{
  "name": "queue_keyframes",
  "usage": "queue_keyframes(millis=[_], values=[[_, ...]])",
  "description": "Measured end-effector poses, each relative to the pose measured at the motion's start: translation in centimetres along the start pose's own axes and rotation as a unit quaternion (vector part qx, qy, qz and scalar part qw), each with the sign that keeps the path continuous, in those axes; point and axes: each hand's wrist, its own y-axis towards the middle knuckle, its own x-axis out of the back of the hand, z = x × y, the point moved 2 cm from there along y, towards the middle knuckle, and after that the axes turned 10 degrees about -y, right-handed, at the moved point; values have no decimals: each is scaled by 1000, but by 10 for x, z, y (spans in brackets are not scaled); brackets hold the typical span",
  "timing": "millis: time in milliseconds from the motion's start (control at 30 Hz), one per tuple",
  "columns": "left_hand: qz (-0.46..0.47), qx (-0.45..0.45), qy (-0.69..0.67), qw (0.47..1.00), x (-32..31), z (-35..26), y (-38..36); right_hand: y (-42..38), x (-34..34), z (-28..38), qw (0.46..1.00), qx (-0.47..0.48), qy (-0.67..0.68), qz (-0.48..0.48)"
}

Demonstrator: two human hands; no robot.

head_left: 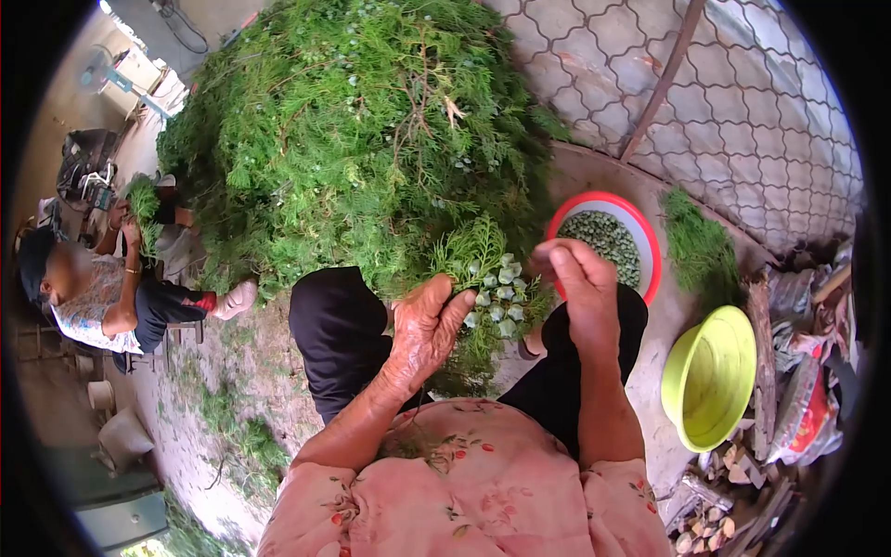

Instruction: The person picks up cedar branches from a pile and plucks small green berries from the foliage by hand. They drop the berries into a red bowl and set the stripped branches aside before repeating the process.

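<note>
My left hand [423,327] grips a green sprig [483,269] that carries a cluster of pale blue-green seed cones [497,295]. My right hand [577,283] is just right of that cluster with the fingers pinched together; whether a cone is between them I cannot tell. Beyond it stands a red-rimmed bowl [650,243] with many picked green cones [608,239] inside. A big heap of green branches [353,130] lies straight ahead, above my knees.
An empty yellow-green basin [715,376] rests at the right beside scrap wood and bags [798,390]. A small pile of stripped greenery [698,243] lies by a wire fence [761,102]. Another person [102,292] sits at the left holding a sprig.
</note>
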Motion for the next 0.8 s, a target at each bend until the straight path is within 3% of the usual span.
queue_keyframes(millis=[67, 133, 267, 333, 367, 400, 433, 533, 600, 633, 667, 733, 800], values=[[11, -5, -11, 1000, -3, -4, -1, 3, -7, 6, 996, 47, -37, 60], [18, -7, -5, 1000, -3, -6, -2, 2, -8, 0, 991, -10, -49, 128], [30, -2, -29, 999, -3, -7, -5, -2, -15, 0, 990, -50, 71, 114], [30, 27, -70, 997, -5, -10, -8, -6, -15, 5, 997, -52, 43, 47], [5, 92, -163, 982, -8, -12, -8, -7, -18, 3, 997, -53, 43, 46], [-19, 156, -253, 955, -11, -14, -9, -9, -20, 2, 1000, 16, 16, -3], [-33, 168, -269, 948, -13, -15, -8, -10, -21, 0, 995, 86, -11, -51], [-16, 162, -254, 953, -14, -13, -9, -10, -22, -9, 986, 118, -68, -96], [-33, 165, -233, 958, -10, -15, -11, -4, -12, -5, 982, 39, -33, -181], [-48, 168, -212, 962, -8, -16, -11, -2, -5, -1, 985, -42, 70, -151], [-48, 169, -211, 962, -8, -17, -11, -2, -2, 5, 985, -43, 70, -151], [-76, 164, -235, 955, -11, -18, -11, -2, -1, 12, 977, -14, 214, 2], [-54, 160, -208, 963, -11, -19, -10, -2, -1, 11, 975, -7, 181, 127]])
